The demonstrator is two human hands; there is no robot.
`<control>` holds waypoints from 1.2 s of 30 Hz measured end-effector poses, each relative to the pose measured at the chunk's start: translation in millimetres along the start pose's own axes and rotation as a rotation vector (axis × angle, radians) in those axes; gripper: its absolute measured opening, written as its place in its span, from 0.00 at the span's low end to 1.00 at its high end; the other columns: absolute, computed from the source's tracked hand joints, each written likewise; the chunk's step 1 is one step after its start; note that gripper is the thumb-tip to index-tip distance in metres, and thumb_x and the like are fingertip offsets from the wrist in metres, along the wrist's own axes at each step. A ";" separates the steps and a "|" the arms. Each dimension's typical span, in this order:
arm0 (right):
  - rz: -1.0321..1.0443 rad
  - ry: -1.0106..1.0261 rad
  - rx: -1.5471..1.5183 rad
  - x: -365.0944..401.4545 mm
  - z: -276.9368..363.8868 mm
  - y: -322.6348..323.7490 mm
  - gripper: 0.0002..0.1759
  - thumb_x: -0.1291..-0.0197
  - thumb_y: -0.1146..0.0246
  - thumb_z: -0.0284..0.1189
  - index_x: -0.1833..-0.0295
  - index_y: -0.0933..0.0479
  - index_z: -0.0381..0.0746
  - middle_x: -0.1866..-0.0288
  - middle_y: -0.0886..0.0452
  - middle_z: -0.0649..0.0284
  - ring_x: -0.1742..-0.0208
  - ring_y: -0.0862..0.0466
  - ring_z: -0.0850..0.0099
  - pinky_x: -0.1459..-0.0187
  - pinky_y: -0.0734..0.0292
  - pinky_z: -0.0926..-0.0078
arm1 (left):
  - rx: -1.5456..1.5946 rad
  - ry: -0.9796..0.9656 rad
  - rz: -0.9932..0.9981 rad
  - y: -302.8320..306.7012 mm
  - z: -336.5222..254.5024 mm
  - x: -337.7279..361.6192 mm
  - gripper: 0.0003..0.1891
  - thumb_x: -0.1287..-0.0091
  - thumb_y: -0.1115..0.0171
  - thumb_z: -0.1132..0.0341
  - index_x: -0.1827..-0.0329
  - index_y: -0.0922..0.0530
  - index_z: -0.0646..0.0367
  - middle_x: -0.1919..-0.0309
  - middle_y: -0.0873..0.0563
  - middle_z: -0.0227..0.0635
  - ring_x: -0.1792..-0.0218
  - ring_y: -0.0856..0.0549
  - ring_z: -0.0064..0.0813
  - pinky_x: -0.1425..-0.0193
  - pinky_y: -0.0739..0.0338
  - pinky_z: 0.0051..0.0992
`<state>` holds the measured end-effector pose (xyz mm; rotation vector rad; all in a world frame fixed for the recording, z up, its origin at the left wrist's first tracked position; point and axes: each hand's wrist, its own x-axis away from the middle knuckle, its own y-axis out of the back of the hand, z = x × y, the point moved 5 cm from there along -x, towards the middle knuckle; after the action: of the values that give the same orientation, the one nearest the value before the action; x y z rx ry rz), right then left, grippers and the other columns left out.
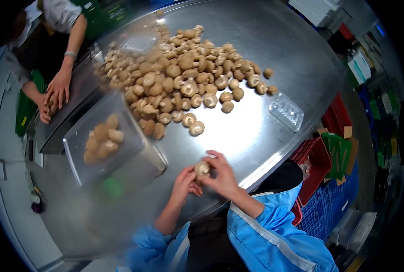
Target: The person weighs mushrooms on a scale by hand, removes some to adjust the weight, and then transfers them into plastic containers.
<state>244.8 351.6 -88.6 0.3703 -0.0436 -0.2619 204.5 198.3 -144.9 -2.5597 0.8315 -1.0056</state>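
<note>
Near the table's front edge, both hands are around one pale brown mushroom [202, 169]. My left hand [183, 183] has its fingers against the mushroom's left side. From the right, my right hand [221, 174] grips the same mushroom between thumb and fingers. A large heap of brown mushrooms [183, 68] lies beyond the hands on the metal table [274, 41]. To the left stands a clear plastic container [77, 165] with several mushrooms [103, 138] in it.
An empty clear tray [286, 112] lies on the right. Another clear tray [139, 43] is by the heap's far left. A co-worker's hands [56, 93] are at the upper left. Red crates [317, 167] and a blue crate [324, 213] stand beyond the right edge.
</note>
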 end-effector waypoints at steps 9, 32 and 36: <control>0.244 0.142 0.102 -9.1 -0.8 8.7 0.31 0.44 0.29 0.33 0.34 0.27 0.37 0.31 0.29 0.53 0.29 0.30 0.54 0.32 0.31 0.60 | -0.245 0.027 0.053 -23.1 -9.9 -15.8 0.17 0.21 0.50 0.57 0.45 0.24 0.62 0.67 0.15 0.38 0.80 0.17 0.25 0.79 0.21 0.22; -0.123 -0.389 0.925 -102.4 -159.4 336.2 0.70 0.71 0.18 0.53 0.24 0.44 0.30 0.24 0.38 0.44 0.21 0.40 0.50 0.22 0.46 0.60 | -1.335 -0.611 -0.441 -29.2 -98.5 -87.6 0.36 0.39 0.31 0.65 0.30 0.34 0.71 0.27 0.36 0.58 0.27 0.34 0.55 0.25 0.37 0.40; -0.174 -0.361 0.958 -103.9 -137.6 328.4 0.62 0.74 0.16 0.49 0.31 0.34 0.31 0.33 0.29 0.45 0.30 0.30 0.49 0.28 0.36 0.59 | -1.260 -0.504 -0.519 -37.5 -99.1 -77.4 0.35 0.39 0.33 0.65 0.30 0.35 0.73 0.25 0.41 0.59 0.27 0.35 0.56 0.24 0.39 0.39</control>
<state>237.2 722.3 -96.9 1.2794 -0.5055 -0.4715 105.6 271.0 -98.3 -3.9294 0.7714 0.3437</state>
